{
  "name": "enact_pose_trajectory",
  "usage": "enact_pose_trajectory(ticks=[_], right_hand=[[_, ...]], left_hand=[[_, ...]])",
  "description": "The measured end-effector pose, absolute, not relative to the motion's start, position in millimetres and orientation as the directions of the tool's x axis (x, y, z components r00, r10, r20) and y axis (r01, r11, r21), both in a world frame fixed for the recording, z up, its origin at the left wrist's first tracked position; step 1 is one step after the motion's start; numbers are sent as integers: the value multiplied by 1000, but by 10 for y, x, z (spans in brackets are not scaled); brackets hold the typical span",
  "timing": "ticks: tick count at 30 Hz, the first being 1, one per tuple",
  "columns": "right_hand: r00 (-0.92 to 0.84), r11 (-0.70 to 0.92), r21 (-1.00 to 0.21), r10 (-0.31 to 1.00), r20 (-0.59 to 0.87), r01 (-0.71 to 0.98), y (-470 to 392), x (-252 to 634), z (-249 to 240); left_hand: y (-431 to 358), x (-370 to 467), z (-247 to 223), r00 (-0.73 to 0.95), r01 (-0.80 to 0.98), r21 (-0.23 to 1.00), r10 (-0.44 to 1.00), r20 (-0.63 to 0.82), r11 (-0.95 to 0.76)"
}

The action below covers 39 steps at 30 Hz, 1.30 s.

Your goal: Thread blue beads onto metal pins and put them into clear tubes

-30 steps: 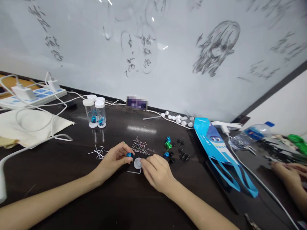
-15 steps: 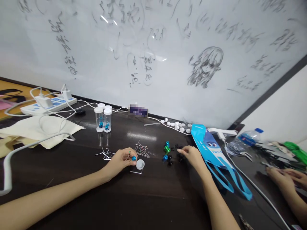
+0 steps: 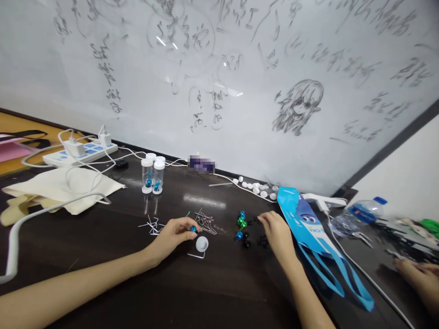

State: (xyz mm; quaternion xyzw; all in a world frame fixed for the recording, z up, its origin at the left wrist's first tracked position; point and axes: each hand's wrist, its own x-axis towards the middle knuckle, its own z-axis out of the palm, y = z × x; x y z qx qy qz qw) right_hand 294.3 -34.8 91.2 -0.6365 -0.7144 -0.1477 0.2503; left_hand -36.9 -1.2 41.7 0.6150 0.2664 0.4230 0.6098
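My left hand (image 3: 176, 235) pinches a small blue bead (image 3: 194, 229) together with a green-headed pin (image 3: 189, 213). Just below its fingertips is a round white cap (image 3: 202, 244), with a bent metal key (image 3: 196, 255) beside it. Pins with coloured heads (image 3: 206, 223) lie behind the cap, and bent metal keys (image 3: 152, 225) lie to the left. My right hand (image 3: 274, 226) has its fingertips pinched at small black pieces (image 3: 263, 241); what lies between them is too small to make out. Green pieces (image 3: 242, 223) and a blue piece (image 3: 239, 236) rest between the hands.
Capped clear tubes (image 3: 158, 177) stand at the back left, near a cloth bag (image 3: 65, 185) and power strip (image 3: 80, 154). White caps (image 3: 256, 188) lie along the whiteboard (image 3: 171, 114). Right are a blue lanyard (image 3: 308, 224), a bottle (image 3: 366, 210) and another person's hand (image 3: 416, 276).
The camera view has shifted, moving the scene slightly down and right. My right hand's fingers have drawn together over the black pieces. My left hand still holds the blue bead.
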Motion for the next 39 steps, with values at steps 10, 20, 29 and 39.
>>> enact_pose_trajectory(ticks=[10, 20, 29, 39], right_hand=[[-691, 817, -91, 536, 485, 570, -758, 1654, 595], [-708, 708, -483, 669, 224, 516, -766, 1589, 567], [-514, 766, -568, 632, 580, 301, -760, 1549, 443], [-413, 785, -548, 619, 668, 290, -666, 1588, 346]], left_hand=[[-19, -367, 452, 474, -237, 970, 866, 160, -50], [52, -394, 383, 412, -264, 962, 910, 49, 68], [48, -403, 417, 399, -346, 917, 916, -49, 200], [57, -389, 390, 423, -379, 890, 903, -77, 254]])
